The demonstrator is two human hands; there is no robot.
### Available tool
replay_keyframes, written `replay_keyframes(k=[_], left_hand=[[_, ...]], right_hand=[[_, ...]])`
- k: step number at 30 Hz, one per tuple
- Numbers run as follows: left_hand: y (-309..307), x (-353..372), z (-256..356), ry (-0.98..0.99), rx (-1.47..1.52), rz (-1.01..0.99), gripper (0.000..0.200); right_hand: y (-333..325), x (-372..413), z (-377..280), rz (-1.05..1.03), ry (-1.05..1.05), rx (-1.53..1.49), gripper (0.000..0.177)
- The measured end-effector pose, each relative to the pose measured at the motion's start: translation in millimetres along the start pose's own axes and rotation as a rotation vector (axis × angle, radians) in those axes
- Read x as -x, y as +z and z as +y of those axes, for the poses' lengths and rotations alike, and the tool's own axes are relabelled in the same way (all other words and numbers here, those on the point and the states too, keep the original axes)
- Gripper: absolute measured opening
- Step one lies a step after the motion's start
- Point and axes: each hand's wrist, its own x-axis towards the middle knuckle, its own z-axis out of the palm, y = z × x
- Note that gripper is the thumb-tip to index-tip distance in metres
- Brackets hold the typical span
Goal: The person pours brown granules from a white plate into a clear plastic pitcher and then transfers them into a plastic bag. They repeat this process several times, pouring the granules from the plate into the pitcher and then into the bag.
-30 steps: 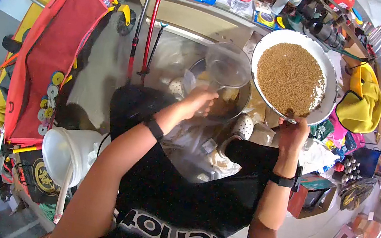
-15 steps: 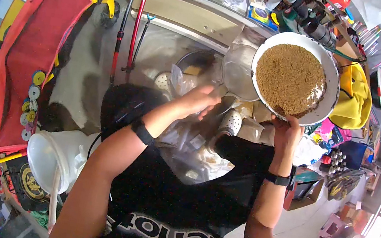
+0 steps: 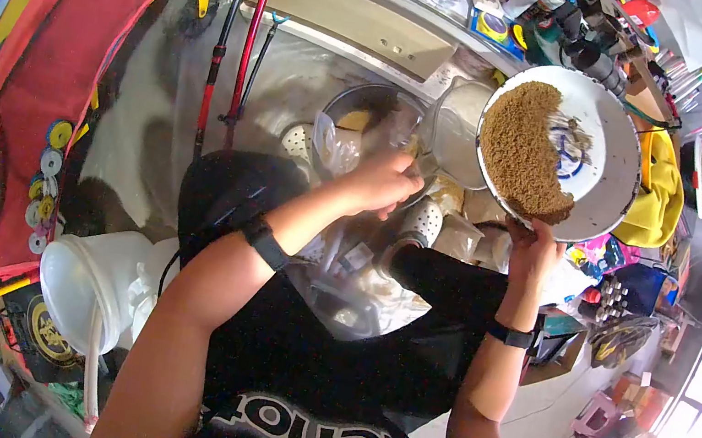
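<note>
Brown granules (image 3: 523,160) lie heaped against the lower left side of the white enamel basin (image 3: 612,184), which sits tilted just above our right hand (image 3: 534,250). On the basin's bare right side a blue pattern shows. Our right hand grips the basin's bottom rim, with the fingers curled up around the edge and the thumb on the near side.

Our left hand (image 3: 380,185) is closed around the base of a clear plastic jug (image 3: 458,135). The fingers are pressed together, but we cannot see exactly how they grip it. The jug rises up and to the right of this hand, and its mouth meets the basin's low left rim.

Just beyond the left hand sits a metal bowl (image 3: 361,105), with a crumpled plastic bag (image 3: 332,146) to the left of the knuckles. A white perforated clog (image 3: 422,222) lies between our two hands. Each wrist carries a black band, the left (image 3: 265,244) and the right (image 3: 510,335). Well to the left of our left elbow stands a white bucket (image 3: 81,281).
</note>
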Motion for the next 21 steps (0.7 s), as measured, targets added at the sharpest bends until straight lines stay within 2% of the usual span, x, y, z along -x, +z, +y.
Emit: replay_keyframes(k=[12, 21], left_hand=[[-1.8, -4.4, -4.4, -0.001, 0.006, -0.012, 0.018], [1.2, -2.6, 0.7, -0.014, -0.012, -0.045, 0.02]], right_hand=[[7.5, 4.9, -2.0, -0.033, -0.024, 0.039, 0.052], [7.6, 5.4, -2.5, -0.044, -0.066, 0.132, 0.05]])
